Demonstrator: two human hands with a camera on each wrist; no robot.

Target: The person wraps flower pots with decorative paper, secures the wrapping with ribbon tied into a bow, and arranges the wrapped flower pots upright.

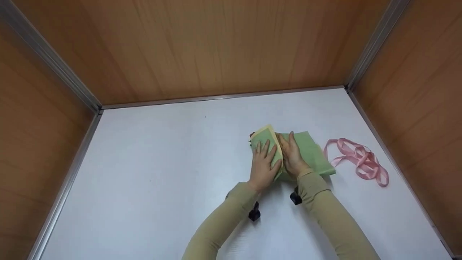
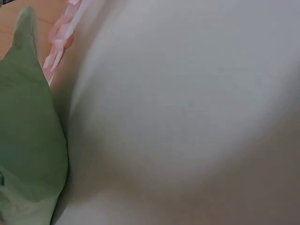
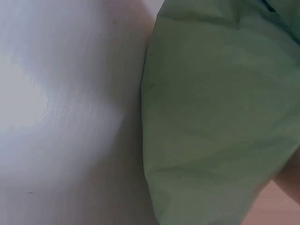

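Note:
Green wrapping paper (image 1: 312,150) with a pale yellow border lies on the white table, its left flap (image 1: 262,136) folded over. Small dark red and green bits (image 1: 252,134) peek out past the flap's far left edge; the rest of what lies under the paper is hidden. My left hand (image 1: 264,168) rests on this flap with fingers spread. Against the flap's right edge, my right hand (image 1: 293,157) stands on its side, fingers extended and thumb up. Green paper (image 2: 30,126) fills the left edge of the left wrist view and much of the right wrist view (image 3: 215,103).
To the right of the paper, a loosely looped pink ribbon (image 1: 364,160) lies on the table (image 1: 151,173). Brown wood-grain panels (image 1: 223,47) with metal edging enclose the back and both sides. Black wrist cameras (image 1: 254,212) hang below the sleeves.

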